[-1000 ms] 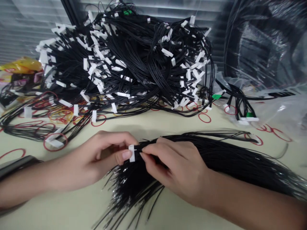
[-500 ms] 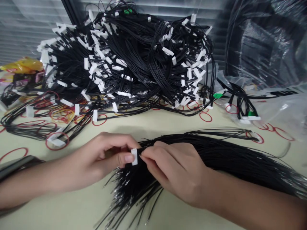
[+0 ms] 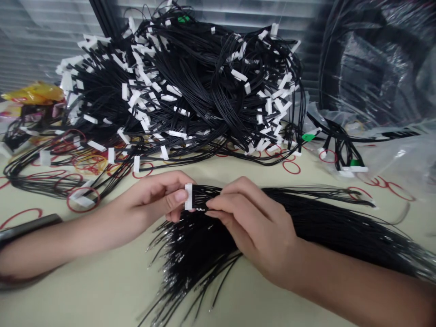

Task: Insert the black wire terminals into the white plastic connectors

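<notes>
Head view shows the white connector (image 3: 188, 196) just left of the frame's centre, clamped between thumb and fingers of your left hand (image 3: 153, 200); to its right, your right hand (image 3: 257, 222) pinches a metal-tipped black wire (image 3: 200, 209) near the connector's lower end.

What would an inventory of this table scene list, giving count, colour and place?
White connector: one, white, middle
Held wire: at least one, silvery tip, beside connector
Loose wires: many, black, centre to right
Connector cables: many, black with white ends, mostly piled behind
Rubber bands: many, red and yellow, scattered
Green tags: at least three, green, among cables
Yellow packaging: one, yellow, far left
Clear plastic: uncounted, transparent, right
Blinds: uncounted, grey, background
Table: one, pale yellow, underneath
Dark item: one, unclear, left edge
Left hand: one, gripping connector
Right hand: one, pinching wire
</notes>
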Motion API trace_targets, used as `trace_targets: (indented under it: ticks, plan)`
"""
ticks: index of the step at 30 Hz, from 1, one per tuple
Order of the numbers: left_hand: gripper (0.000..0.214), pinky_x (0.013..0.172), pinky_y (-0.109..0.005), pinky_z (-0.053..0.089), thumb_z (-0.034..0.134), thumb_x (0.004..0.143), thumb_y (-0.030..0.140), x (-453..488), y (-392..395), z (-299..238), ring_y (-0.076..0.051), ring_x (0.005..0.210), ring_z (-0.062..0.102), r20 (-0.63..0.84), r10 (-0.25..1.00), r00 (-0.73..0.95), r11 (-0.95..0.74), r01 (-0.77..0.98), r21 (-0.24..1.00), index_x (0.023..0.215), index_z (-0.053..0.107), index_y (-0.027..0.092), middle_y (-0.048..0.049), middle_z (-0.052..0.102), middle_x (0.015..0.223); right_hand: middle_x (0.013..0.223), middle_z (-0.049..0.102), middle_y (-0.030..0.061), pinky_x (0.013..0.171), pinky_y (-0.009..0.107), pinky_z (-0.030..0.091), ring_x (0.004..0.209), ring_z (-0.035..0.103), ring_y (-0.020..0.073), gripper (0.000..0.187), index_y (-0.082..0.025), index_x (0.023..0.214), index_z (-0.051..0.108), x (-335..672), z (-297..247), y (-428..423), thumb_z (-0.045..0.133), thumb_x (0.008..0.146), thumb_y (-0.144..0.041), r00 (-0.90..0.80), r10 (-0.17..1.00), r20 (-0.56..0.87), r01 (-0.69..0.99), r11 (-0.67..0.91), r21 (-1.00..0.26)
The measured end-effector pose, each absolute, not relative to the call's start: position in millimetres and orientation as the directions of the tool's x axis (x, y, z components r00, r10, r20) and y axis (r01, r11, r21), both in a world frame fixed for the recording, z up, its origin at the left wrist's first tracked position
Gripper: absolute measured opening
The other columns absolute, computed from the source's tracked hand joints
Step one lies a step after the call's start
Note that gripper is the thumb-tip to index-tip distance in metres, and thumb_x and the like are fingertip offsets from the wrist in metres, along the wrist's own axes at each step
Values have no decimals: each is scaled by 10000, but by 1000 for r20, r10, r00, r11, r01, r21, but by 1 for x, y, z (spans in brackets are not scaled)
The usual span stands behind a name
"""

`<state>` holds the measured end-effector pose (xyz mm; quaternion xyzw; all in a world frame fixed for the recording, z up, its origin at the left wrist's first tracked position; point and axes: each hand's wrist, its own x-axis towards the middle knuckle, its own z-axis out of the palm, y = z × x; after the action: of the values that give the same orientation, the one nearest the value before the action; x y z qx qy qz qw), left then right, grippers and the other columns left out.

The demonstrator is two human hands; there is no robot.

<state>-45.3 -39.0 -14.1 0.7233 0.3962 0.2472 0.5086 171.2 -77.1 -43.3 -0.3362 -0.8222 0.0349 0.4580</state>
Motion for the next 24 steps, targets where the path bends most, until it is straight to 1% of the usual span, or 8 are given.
trace_targets:
  ticks: [2,4,7,10,14,16,18,24]
  plan:
    - [132,532,-120,458,602,937,247,-45,-37,-15,-75,570,535,-33,826,563,-173,309,935,851,685,191,41,579,686,851,657,43,680,222,539,778,650,125,151,-178,864,691,172,-39,-79,604,976,-229,-222,607,763,554,723,-413]
    - [104,520,-116,459,613,921,233,-45,-37,-16,-74,566,542,-27,828,560,-170,297,940,862,687,191,44,579,681,762,641,19,664,240,531,697,634,119,194,-190,781,659,170,-37,-80,651,954,-277,-147,625,767,548,697,-463]
    - [79,542,-124,489,617,916,213,-45,-38,-16,-84,586,571,-12,824,567,-172,269,948,880,685,194,39,593,689,589,556,-54,520,235,457,479,509,74,251,-210,737,552,164,-39,-81,613,978,-249,-229,654,721,504,713,-487]
    - [118,558,-120,508,595,938,207,-46,-39,-15,-80,594,576,-1,812,583,-190,266,945,883,699,203,31,626,729,621,588,-50,464,246,415,509,530,98,151,-217,858,568,160,-43,-79,543,992,-153,-335,611,717,578,734,-356]
    - [127,558,-92,501,595,938,209,-47,-39,-15,-65,579,574,0,813,582,-209,293,933,884,710,209,47,616,700,696,607,11,489,281,429,619,566,143,166,-157,934,643,164,-46,-75,503,992,-87,-426,478,768,634,763,-124]
    - [127,546,-81,488,593,931,202,-46,-39,-14,-61,569,567,2,814,580,-214,296,931,872,705,201,54,604,676,708,591,29,508,278,442,630,559,140,189,-125,893,654,167,-48,-74,502,981,-53,-440,451,776,609,785,-112]
    - [112,533,-77,476,596,917,192,-45,-38,-13,-58,558,558,-4,817,577,-203,294,934,870,698,196,61,591,656,710,578,34,524,257,453,627,548,124,214,-114,840,642,168,-49,-74,497,975,-32,-424,453,784,578,802,-151]
    - [115,531,-77,471,600,909,193,-45,-38,-12,-56,558,559,-20,818,575,-183,294,938,856,701,197,62,593,655,685,548,-7,517,209,428,589,498,83,182,-130,852,613,167,-51,-76,503,974,-52,-369,450,813,564,804,-189]
